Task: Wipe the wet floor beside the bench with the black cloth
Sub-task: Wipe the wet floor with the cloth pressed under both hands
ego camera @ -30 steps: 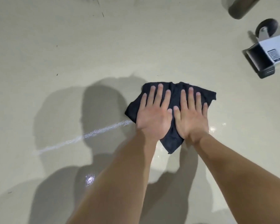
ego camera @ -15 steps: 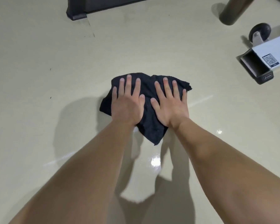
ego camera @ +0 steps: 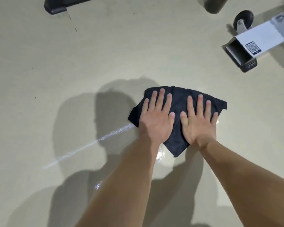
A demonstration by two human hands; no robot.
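Observation:
A black cloth (ego camera: 179,102) lies crumpled flat on the beige floor (ego camera: 72,71). My left hand (ego camera: 156,117) presses on its left half, palm down, fingers spread. My right hand (ego camera: 197,120) presses on its right half the same way, thumbs close together. A shiny wet streak (ego camera: 92,143) runs from the cloth's left edge down to the left. A wet glare patch (ego camera: 160,155) shows just below the cloth between my forearms.
The white bench leg (ego camera: 259,40) with a black end cap and a small black wheel (ego camera: 243,18) sits at the upper right. A black base foot (ego camera: 56,6) lies at the top left. A dark rounded object (ego camera: 215,5) is at the top right.
Both hands slid the cloth to the left half a second ago, then back to the right and nearer me now. The wet streak shows again on the cloth's left.

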